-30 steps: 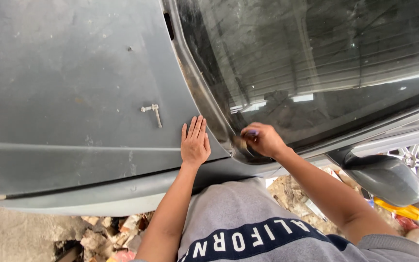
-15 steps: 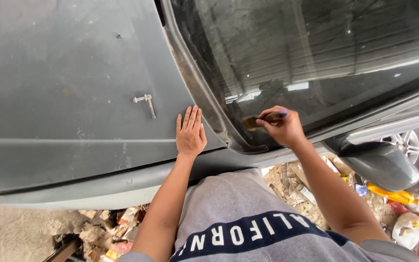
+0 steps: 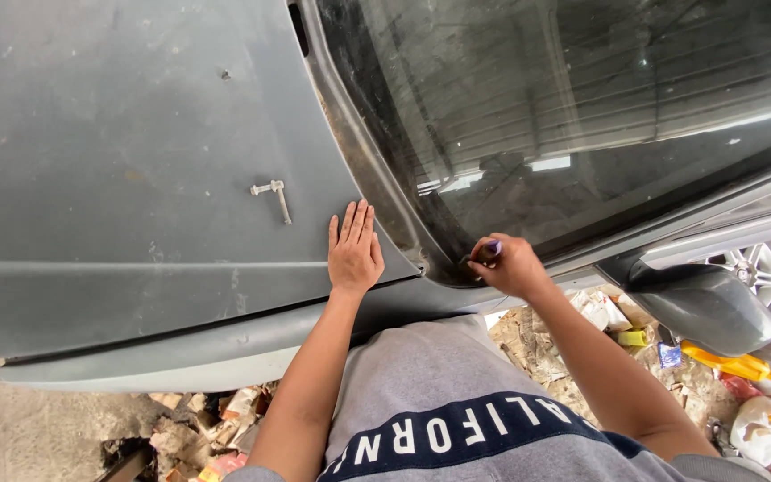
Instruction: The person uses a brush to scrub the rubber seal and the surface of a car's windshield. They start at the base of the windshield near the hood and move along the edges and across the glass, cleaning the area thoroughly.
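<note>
Head view: a person leans over a grey car, the right hand clenched around a small purple-tipped tool pressed into the lower corner of the windscreen, where the glass meets its dirty black rubber seal. Most of the tool is buried inside the fist; only its tip shows, and what kind of tool it is cannot be made out. The left hand lies flat on the bonnet, fingers straight and together, palm down, holding nothing, just beside the seal and well apart from the tool. A small metal bolt rests on the bonnet near the left fingertips. Both forearms reach forward from a grey shirt. A wing mirror juts out at right above rubble on the ground.
</note>
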